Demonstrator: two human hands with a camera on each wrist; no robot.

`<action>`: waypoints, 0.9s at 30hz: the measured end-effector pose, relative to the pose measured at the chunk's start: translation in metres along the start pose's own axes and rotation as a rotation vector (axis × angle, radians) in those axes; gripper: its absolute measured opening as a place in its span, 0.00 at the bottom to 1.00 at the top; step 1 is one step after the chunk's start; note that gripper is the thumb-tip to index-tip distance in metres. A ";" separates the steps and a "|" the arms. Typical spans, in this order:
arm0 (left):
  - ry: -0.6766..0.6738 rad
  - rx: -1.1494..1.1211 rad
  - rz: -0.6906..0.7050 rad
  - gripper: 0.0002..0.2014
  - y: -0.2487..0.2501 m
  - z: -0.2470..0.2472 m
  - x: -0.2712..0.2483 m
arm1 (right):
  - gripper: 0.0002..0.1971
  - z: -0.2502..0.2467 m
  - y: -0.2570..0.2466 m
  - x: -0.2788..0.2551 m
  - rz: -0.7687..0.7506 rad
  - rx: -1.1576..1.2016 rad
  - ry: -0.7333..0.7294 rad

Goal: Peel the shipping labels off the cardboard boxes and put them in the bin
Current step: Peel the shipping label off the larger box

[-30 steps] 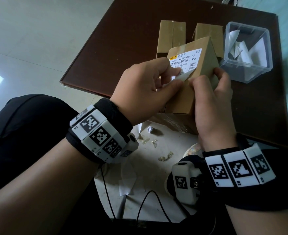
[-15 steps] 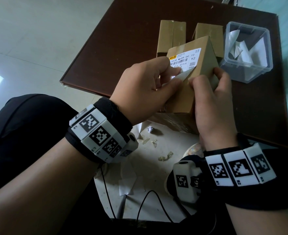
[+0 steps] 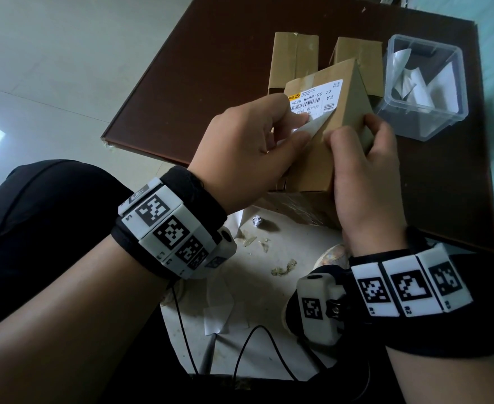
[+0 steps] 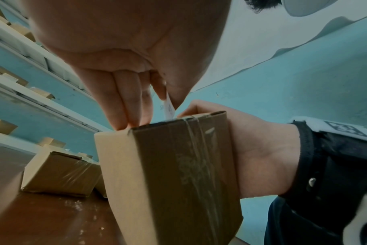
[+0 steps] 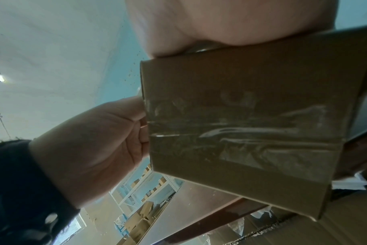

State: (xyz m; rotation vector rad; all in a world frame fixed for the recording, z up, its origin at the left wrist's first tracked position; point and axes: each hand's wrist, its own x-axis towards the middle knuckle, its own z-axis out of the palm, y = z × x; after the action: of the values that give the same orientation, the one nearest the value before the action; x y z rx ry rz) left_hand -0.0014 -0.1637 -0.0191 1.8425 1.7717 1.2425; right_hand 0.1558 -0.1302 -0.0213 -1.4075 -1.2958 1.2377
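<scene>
A brown cardboard box (image 3: 312,158) is held tilted over the near edge of the dark table (image 3: 211,68). A white shipping label (image 3: 315,99) with a barcode sticks to its upper face, its near corner lifted. My left hand (image 3: 248,150) pinches that lifted corner between thumb and forefinger. In the left wrist view the label's edge (image 4: 169,107) shows between the left fingers (image 4: 126,102), above the box (image 4: 174,174). My right hand (image 3: 365,176) grips the box's right side. The right wrist view shows the box's taped underside (image 5: 251,124).
A clear plastic bin (image 3: 423,86) with several peeled labels stands at the table's right rear. Two more cardboard boxes (image 3: 294,62) (image 3: 356,53) lie behind the held one. Paper scraps (image 3: 283,266) and a black cable (image 3: 257,345) lie on the floor between my legs.
The label's near corner has peeled a little further up off the box. Both hands and the box have hardly shifted.
</scene>
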 end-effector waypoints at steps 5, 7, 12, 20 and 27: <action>-0.005 0.004 -0.026 0.15 0.000 -0.001 0.001 | 0.38 0.001 0.000 0.000 0.003 -0.019 0.013; -0.010 0.004 -0.034 0.15 0.001 -0.001 0.001 | 0.38 0.000 0.000 -0.001 0.003 -0.026 0.010; -0.016 0.019 -0.033 0.16 0.001 -0.001 0.001 | 0.38 0.000 -0.001 -0.001 -0.002 -0.038 0.005; -0.027 0.003 -0.027 0.15 0.000 -0.001 0.000 | 0.36 -0.001 0.001 -0.001 -0.015 -0.044 -0.007; -0.021 0.012 -0.033 0.15 0.000 -0.001 -0.001 | 0.38 0.000 0.000 0.000 -0.022 -0.039 -0.004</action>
State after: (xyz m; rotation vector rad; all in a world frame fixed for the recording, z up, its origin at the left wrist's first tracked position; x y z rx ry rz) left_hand -0.0022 -0.1646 -0.0185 1.8182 1.7946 1.1983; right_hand 0.1562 -0.1301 -0.0214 -1.4151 -1.3414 1.2077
